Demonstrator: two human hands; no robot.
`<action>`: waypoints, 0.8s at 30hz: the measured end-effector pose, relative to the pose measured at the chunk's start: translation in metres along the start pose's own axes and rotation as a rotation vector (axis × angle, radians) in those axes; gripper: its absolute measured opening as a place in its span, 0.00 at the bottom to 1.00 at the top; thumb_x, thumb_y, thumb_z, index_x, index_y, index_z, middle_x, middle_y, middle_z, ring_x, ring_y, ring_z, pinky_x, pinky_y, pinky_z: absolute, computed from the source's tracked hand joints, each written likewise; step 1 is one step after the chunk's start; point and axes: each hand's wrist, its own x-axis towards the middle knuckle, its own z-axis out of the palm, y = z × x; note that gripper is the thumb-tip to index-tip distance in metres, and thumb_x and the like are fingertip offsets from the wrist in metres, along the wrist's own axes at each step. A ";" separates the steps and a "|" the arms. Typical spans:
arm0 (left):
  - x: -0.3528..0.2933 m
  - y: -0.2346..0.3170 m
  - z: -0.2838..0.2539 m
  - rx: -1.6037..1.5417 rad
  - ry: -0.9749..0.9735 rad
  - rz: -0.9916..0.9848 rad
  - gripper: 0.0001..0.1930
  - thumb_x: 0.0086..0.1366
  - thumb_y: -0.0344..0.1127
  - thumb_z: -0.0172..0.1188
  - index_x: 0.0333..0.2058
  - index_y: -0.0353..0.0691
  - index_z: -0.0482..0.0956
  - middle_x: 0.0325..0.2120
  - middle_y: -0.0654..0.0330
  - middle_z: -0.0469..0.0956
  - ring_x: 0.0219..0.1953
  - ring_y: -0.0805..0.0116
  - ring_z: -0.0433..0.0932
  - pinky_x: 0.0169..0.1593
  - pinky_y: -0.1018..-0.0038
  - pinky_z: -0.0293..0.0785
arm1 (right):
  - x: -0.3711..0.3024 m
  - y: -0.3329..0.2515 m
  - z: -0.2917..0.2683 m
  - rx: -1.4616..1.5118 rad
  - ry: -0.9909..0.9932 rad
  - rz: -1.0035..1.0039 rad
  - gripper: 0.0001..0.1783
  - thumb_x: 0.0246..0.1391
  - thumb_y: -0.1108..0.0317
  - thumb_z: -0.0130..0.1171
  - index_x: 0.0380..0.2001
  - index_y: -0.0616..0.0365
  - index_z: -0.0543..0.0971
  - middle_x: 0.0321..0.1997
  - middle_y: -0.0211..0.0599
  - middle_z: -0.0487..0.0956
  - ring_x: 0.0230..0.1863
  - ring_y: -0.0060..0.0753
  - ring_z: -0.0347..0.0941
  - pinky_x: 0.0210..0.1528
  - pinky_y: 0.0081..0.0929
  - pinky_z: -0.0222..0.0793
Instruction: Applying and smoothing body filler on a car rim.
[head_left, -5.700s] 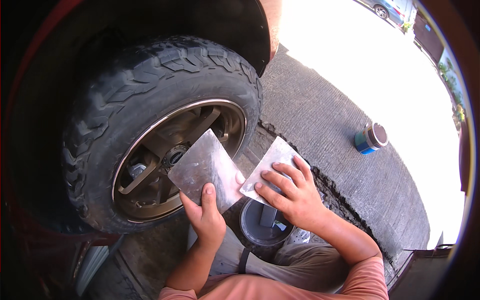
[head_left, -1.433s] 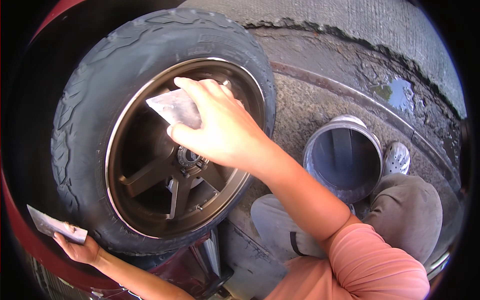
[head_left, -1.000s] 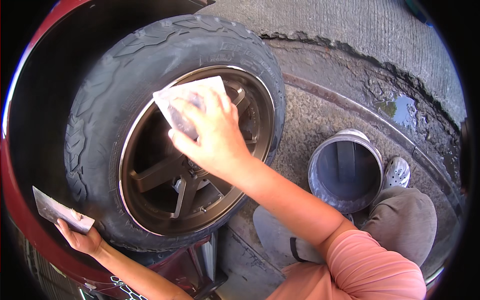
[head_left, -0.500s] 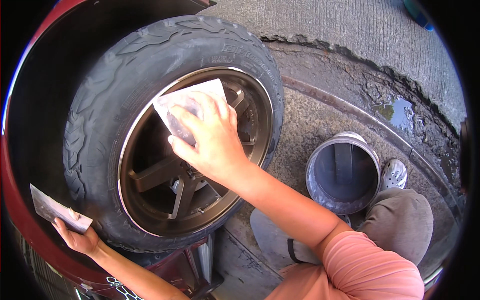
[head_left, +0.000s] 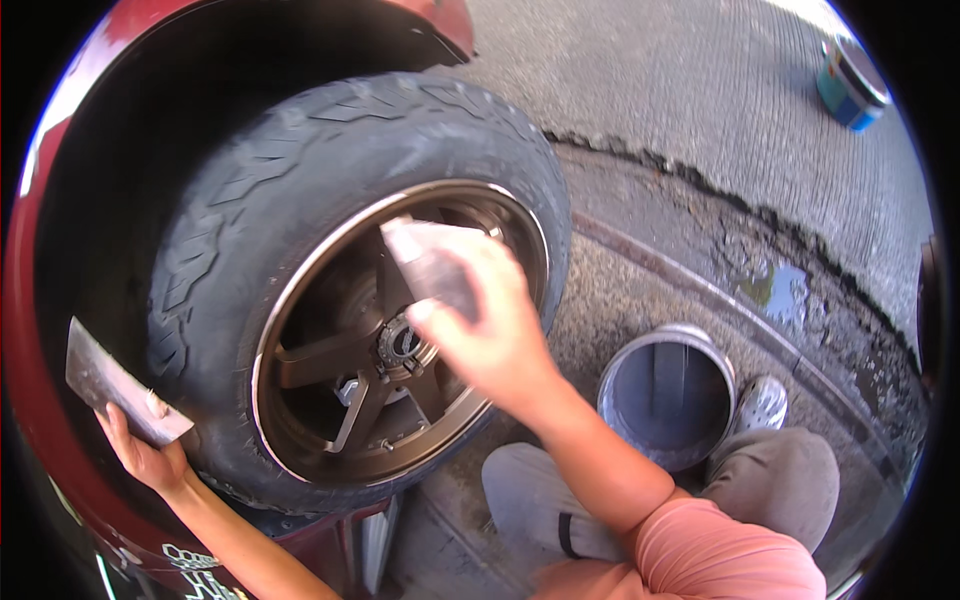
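Note:
In my left hand is a thin flat rectangular plate, like a filler spreader, with a small dab of pale paste near its edge. It is held up beside the tyre, at the wheel arch. My right hand, smeared by motion, grips a second flat plate, greyish with a pale edge, in front of the bronze spoked wheel rim. The fingers close around this plate. Whether it touches the rim I cannot tell.
The red car fender curves around the tyre at the left. A round bucket with dark contents stands right of the wheel, near my bent legs. Beyond the metal floor strip lie a puddle and broken concrete. A blue-green can stands far right.
My right hand has moved right and down relative to the view, its plate now more tilted. The view has shifted, bringing the far can and more fender into sight. My left hand still holds its plate.

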 end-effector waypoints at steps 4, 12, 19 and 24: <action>-0.007 -0.005 0.022 0.013 0.071 0.031 0.19 0.71 0.36 0.48 0.58 0.38 0.64 0.41 0.55 0.74 0.31 0.65 0.76 0.30 0.71 0.73 | 0.022 -0.009 -0.063 0.819 0.081 0.392 0.30 0.64 0.49 0.48 0.60 0.59 0.66 0.57 0.42 0.73 0.58 0.41 0.70 0.60 0.45 0.66; -0.007 0.000 0.022 0.008 0.033 0.013 0.18 0.71 0.36 0.47 0.57 0.37 0.64 0.40 0.55 0.74 0.32 0.64 0.76 0.33 0.68 0.74 | 0.019 0.015 -0.052 0.884 0.476 0.300 0.23 0.68 0.57 0.37 0.58 0.62 0.65 0.53 0.45 0.75 0.51 0.37 0.77 0.53 0.37 0.77; -0.005 0.002 0.022 0.006 -0.007 -0.026 0.19 0.71 0.36 0.47 0.57 0.38 0.64 0.41 0.56 0.73 0.34 0.65 0.76 0.34 0.69 0.75 | 0.016 -0.016 -0.022 1.073 0.438 0.416 0.13 0.61 0.73 0.51 0.48 0.64 0.69 0.39 0.45 0.78 0.36 0.43 0.81 0.37 0.35 0.83; -0.007 0.003 0.027 0.028 0.062 -0.023 0.19 0.71 0.36 0.48 0.57 0.38 0.64 0.42 0.56 0.73 0.33 0.66 0.76 0.33 0.69 0.74 | 0.007 -0.014 -0.004 1.138 0.334 0.531 0.08 0.62 0.70 0.51 0.41 0.64 0.72 0.32 0.42 0.77 0.31 0.37 0.79 0.32 0.33 0.80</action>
